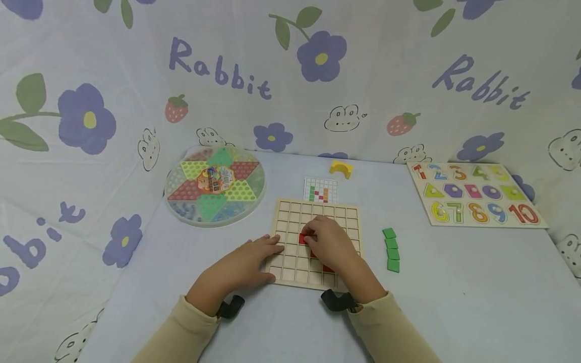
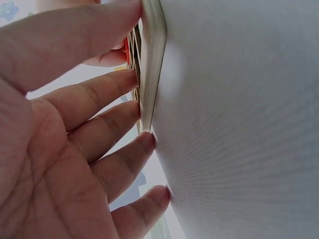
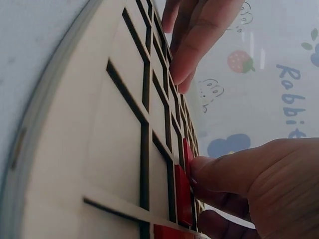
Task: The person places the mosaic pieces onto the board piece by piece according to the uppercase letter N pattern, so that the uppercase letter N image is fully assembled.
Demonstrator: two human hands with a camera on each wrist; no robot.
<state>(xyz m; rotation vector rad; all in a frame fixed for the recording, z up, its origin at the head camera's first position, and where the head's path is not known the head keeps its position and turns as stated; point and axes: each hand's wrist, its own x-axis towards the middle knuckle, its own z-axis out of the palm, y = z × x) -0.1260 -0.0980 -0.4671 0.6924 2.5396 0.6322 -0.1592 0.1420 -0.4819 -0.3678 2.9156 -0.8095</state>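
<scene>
A wooden grid board point(image 1: 287, 274) lies on the table, with red square tiles set along a diagonal. My right hand point(image 1: 330, 242) is over the board's middle, thumb and fingertips pinching a red tile point(image 1: 302, 239) at one of its squares. In the right wrist view the thumb touches that red tile point(image 3: 188, 152), and another red tile point(image 3: 183, 194) sits nearer the camera. My left hand point(image 1: 247, 262) rests at the board's left edge with fingers stretched out. The left wrist view shows its thumb and fingertips against the board's rim point(image 2: 153, 64).
Several green tiles point(image 1: 392, 254) lie right of the board. Behind it are a pattern card point(image 1: 333, 185) and a yellow arch block point(image 1: 341, 169). A round Chinese checkers set point(image 1: 218, 212) stands back left, a number puzzle board point(image 1: 481, 194) back right. A printed cloth hangs behind.
</scene>
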